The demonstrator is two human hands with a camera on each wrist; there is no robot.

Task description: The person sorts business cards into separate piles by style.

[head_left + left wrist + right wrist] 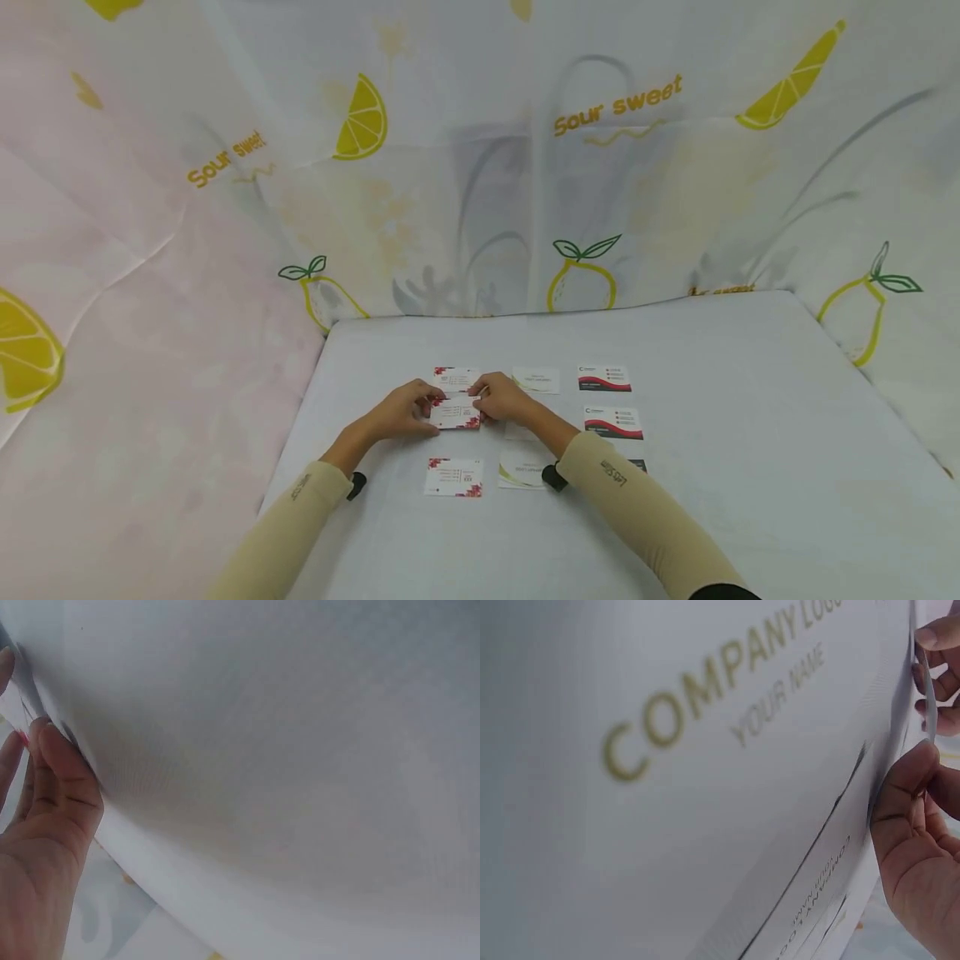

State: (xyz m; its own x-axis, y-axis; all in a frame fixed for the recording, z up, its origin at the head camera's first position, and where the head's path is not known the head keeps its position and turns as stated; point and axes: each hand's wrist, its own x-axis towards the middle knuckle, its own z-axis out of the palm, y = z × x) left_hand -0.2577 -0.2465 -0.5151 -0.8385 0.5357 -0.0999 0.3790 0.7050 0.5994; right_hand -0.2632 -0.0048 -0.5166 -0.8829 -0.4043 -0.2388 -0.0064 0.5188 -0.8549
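Both hands hold a white business card with red flowers in its corners (pixel 455 412), in the middle of the left column of cards. The left hand (pixel 408 410) grips its left end, thumb at the near corner. At the other end, the right hand (pixel 504 398) pinches the card between thumb and fingers. From the right wrist view, the card (pixel 930 701) appears edge-on between the two hands, tilted off the table. One matching floral card (pixel 453 379) lies just beyond it and another floral card (pixel 454 477) lies nearer the body.
A middle column of white cards with gold curves (pixel 536 381) lies partly under the right hand and forearm. Farther right is a column of red-and-black-waved cards (pixel 604 379). The white-covered table (pixel 750 400) meets a lemon-printed cloth (pixel 465 208) at the back and left.
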